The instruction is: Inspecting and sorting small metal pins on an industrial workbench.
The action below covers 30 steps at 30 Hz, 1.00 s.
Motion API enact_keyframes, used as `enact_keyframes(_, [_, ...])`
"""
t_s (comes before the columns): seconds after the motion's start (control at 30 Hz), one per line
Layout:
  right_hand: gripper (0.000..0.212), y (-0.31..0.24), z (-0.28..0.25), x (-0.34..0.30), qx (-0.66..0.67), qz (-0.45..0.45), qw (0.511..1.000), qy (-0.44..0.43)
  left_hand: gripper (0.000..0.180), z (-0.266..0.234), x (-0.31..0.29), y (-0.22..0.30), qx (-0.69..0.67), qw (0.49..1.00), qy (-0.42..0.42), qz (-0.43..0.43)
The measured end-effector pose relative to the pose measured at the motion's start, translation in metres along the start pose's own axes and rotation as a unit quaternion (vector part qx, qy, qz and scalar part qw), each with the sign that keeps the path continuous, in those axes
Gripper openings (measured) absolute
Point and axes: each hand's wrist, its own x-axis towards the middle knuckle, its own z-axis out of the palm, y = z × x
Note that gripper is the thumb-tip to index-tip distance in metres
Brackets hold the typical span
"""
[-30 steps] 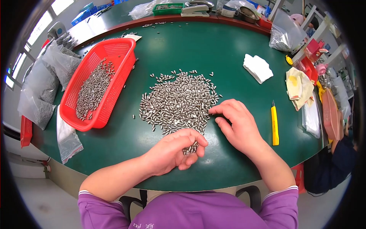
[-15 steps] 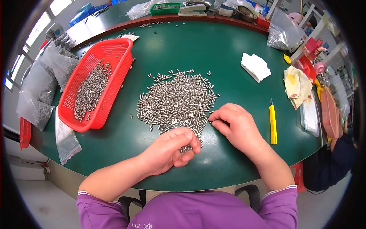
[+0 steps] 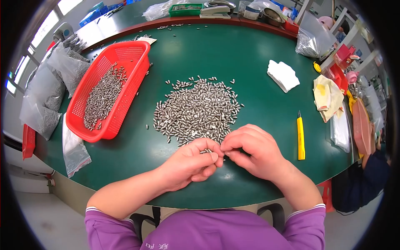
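Note:
A heap of small silvery metal pieces [image 3: 198, 108], each short and bullet-shaped, lies on the green table in front of me. Just below its near edge, my left hand [image 3: 196, 162] is curled closed, and a few of the metal pieces show between its thumb and forefinger. My right hand [image 3: 254, 152] meets it from the right, its thumb and forefinger pinched together by the left fingertips. Whatever the right fingers hold is too small or hidden to make out. To the left stands a red perforated basket [image 3: 121, 114] with more of these pieces inside.
Plastic bags of metal pieces [image 3: 52, 98] crowd the left edge. On the right are a yellow utility knife [image 3: 301, 137], a crumpled white paper [image 3: 283, 76] and a stained cloth [image 3: 328, 98]. A green tray [image 3: 185, 9] sits at the far side; a person [image 3: 360, 183] is at far right.
My right hand has moved left from the heap's right edge to my left fingertips. The left hand has opened slightly at the thumb, showing metal pieces. The view has shifted a little.

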Motion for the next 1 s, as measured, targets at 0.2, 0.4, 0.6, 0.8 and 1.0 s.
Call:
enact_keyframes(0.2, [0.024,-0.001,0.002,0.001,0.036,-0.001,0.999,0.02,0.014,0.002,-0.001,-0.001,-0.001,1.0,0.014,-0.002])
enact_keyframes(0.4, [0.029,0.0,0.005,-0.002,0.048,-0.023,0.998,0.031,0.016,0.003,0.0,-0.002,0.049,0.998,0.019,-0.021])
enact_keyframes(0.6, [0.02,0.009,-0.003,0.002,-0.065,0.046,0.994,0.073,0.018,0.0,-0.001,-0.001,0.025,0.999,0.004,-0.019])
enact_keyframes(0.8, [0.012,0.021,-0.01,-0.004,-0.137,0.135,0.981,0.028,0.023,0.001,-0.002,0.003,0.011,1.0,0.003,-0.028])
enact_keyframes(1.0, [0.011,0.024,-0.002,-0.003,-0.122,0.162,0.979,0.001,0.024,0.0,-0.001,0.0,0.019,1.0,-0.001,-0.013])
